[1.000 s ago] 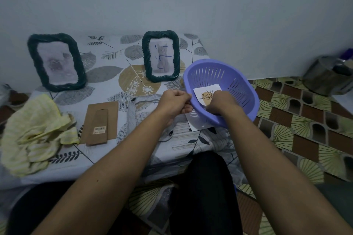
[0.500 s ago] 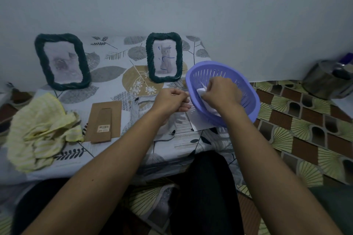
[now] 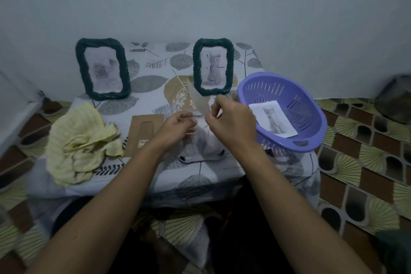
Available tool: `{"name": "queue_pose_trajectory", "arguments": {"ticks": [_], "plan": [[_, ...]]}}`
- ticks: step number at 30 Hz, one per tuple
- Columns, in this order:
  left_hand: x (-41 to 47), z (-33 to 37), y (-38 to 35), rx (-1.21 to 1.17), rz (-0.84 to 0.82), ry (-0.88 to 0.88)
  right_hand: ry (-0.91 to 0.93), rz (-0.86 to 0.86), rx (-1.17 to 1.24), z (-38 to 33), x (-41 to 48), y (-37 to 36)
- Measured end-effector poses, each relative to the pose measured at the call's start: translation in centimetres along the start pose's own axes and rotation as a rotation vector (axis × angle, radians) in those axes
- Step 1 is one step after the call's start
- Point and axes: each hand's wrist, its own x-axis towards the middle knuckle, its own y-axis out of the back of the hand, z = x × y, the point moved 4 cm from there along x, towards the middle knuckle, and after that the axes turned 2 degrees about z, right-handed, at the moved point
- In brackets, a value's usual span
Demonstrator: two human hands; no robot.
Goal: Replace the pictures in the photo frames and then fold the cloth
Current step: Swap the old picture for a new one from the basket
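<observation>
Two dark green rope-edged photo frames stand at the back of the table, the left frame (image 3: pixel 102 69) with a blurry picture and the right frame (image 3: pixel 213 66) with a grey cat picture. Above the table's middle, my right hand (image 3: pixel 231 121) pinches a picture (image 3: pixel 198 101) seen edge-on, and my left hand (image 3: pixel 178 128) holds its lower end. A cat picture (image 3: pixel 274 119) lies inside the purple basket (image 3: pixel 311 115). A crumpled yellow striped cloth (image 3: pixel 77 142) lies at the left. A brown frame backing (image 3: pixel 142 133) lies flat beside it.
The low table has a leaf-print cover (image 3: pixel 153 55) against a white wall. A third frame (image 3: pixel 200 147) lies face down under my hands. A metal pot (image 3: pixel 394 99) stands on the patterned floor at far right.
My right hand has come out of the basket with a picture and moved left to meet my left hand. A cat picture now shows in the basket.
</observation>
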Motion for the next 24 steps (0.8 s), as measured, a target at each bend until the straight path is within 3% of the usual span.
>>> {"name": "queue_pose_trajectory", "arguments": {"ticks": [4, 7, 10, 17, 24], "plan": [[-0.7, -1.4, 1.2, -0.226, 0.009, 0.093, -0.230, -0.074, 0.351, 0.0, -0.7, -2.6], [-0.9, -1.9, 2.0, -0.242, 0.037, 0.055, -0.354, -0.089, 0.486, 0.8, -1.3, -4.0], [-1.0, -2.1, 2.9, -0.111, 0.180, -0.035, -0.483, -0.104, 0.547, 2.5, -1.9, -4.8], [-1.0, -1.7, 2.4, 0.365, 0.304, -0.231, -0.618, -0.374, 0.283, 5.5, -3.0, -6.1], [-0.3, -2.7, 2.0, 0.634, 0.327, -0.256, -0.413, -0.528, -0.070, 5.1, -2.8, -6.1]]}}
